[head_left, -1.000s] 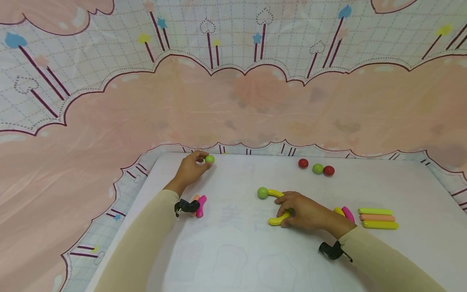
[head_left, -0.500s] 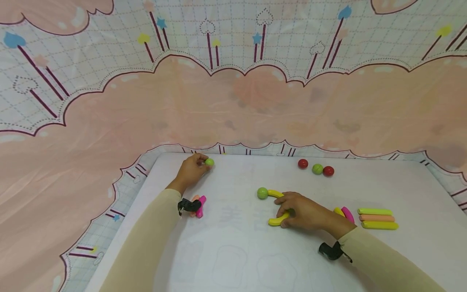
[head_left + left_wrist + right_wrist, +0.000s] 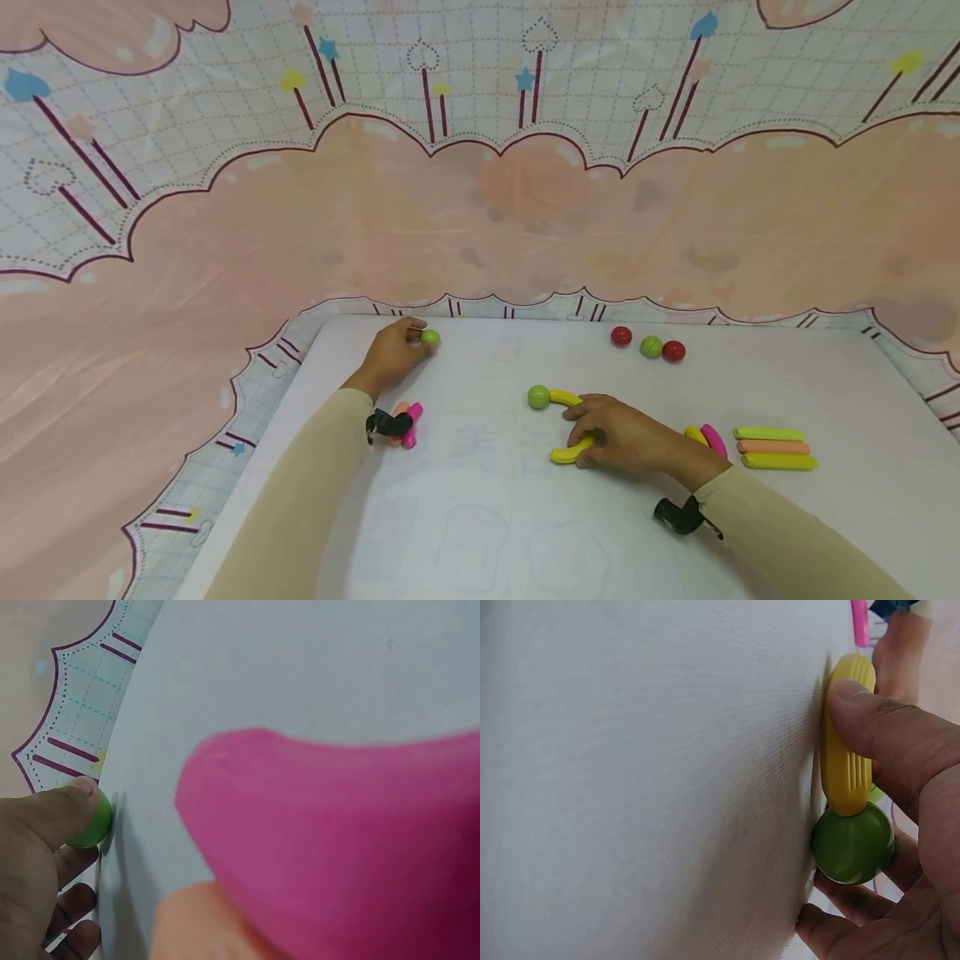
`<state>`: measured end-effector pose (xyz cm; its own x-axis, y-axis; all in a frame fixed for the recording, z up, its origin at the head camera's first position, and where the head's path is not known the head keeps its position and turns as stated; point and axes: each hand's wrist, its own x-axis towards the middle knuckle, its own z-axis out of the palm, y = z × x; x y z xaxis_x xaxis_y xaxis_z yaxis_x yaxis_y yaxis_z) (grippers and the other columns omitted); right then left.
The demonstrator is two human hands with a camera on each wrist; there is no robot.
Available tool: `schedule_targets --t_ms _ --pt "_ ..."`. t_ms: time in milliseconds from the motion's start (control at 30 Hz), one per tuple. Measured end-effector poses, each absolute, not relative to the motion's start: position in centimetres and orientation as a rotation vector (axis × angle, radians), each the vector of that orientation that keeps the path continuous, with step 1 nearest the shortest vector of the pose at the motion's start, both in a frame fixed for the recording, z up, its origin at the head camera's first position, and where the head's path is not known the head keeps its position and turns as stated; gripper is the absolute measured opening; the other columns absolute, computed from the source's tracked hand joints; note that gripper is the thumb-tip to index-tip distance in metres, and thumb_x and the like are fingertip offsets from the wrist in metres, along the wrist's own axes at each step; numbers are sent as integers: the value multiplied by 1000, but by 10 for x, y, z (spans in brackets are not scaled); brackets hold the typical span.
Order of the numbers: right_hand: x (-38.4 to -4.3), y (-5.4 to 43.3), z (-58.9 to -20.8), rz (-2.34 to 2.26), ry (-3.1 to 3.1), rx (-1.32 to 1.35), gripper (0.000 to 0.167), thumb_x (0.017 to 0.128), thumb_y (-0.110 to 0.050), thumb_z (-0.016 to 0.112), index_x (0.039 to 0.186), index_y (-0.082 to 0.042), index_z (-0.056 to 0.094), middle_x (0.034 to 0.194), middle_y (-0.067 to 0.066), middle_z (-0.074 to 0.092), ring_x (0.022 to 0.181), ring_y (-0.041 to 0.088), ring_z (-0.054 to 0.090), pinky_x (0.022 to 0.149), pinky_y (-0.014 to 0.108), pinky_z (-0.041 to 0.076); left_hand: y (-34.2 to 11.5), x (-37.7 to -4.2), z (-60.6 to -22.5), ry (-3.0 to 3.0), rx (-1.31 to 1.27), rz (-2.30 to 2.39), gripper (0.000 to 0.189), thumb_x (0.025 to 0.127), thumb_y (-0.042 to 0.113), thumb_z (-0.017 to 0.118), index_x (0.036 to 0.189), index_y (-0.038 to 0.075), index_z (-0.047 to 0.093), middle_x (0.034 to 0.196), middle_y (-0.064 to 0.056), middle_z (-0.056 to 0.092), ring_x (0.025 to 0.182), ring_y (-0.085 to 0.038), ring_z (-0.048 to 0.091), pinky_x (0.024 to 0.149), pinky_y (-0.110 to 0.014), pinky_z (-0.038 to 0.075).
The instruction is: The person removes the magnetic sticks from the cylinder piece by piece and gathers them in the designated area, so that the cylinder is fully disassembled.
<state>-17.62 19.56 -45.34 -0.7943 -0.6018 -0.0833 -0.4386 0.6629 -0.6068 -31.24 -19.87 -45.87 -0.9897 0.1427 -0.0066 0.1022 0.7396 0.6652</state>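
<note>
In the head view my left hand [image 3: 395, 352] pinches a small green ball [image 3: 430, 337] at the board's far left; thumb and fingertip grip it in the left wrist view. Beneath that wrist lie a magenta curved stick [image 3: 412, 425] and a peach stick [image 3: 400, 410]. My right hand [image 3: 618, 433] holds a yellow curved stick [image 3: 847, 742], its thumb on the side. A green ball [image 3: 853, 844] touches that stick's end under the fingers. Farther off, another green ball [image 3: 538, 397] meets a second yellow curved stick [image 3: 566, 398], partly hidden by the fingers.
Two red balls [image 3: 621, 336] and a green ball [image 3: 651, 347] sit near the back edge of the white board [image 3: 480, 383]. Right of my right wrist are a magenta curved stick [image 3: 714, 441], a yellow piece [image 3: 695, 434] and a row of straight sticks [image 3: 773, 447].
My left hand has come slightly nearer with the green ball. The right hand stays in place on the yellow stick.
</note>
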Motion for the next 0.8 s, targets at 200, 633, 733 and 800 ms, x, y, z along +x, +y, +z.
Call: schedule_targets --t_ms 200,633,733,800 --pt "-176 195 -453 -831 2608 -827 21 84 -19 87 95 -34 76 136 1 63 143 39 38 115 59 31 -197 -311 -455 2884 210 1064 54 95 24 75 142 6 54 137 -14 64 130 -33 54 111 -51 39" --pt "-176 196 -452 -838 2601 -833 23 84 -18 87 96 -35 76 139 3 61 143 40 37 115 59 31 -194 -309 -441 2984 288 1089 54 95 25 74 140 3 56 139 -17 60 131 -37 51 109 -52 40" --pt "-176 196 -453 -836 2597 -830 23 84 -18 87 96 -35 76 141 4 60 144 40 36 116 58 31 -187 -305 -436 3003 322 1123 51 96 25 73 140 4 58 140 -16 60 132 -36 51 109 -52 41" --pt "-176 196 -453 -833 2597 -827 23 84 -19 87 96 -35 76 143 4 58 144 39 36 115 58 31 -179 -301 -433 3006 348 1137 50 95 25 74 139 4 60 139 -14 61 131 -35 51 109 -52 41"
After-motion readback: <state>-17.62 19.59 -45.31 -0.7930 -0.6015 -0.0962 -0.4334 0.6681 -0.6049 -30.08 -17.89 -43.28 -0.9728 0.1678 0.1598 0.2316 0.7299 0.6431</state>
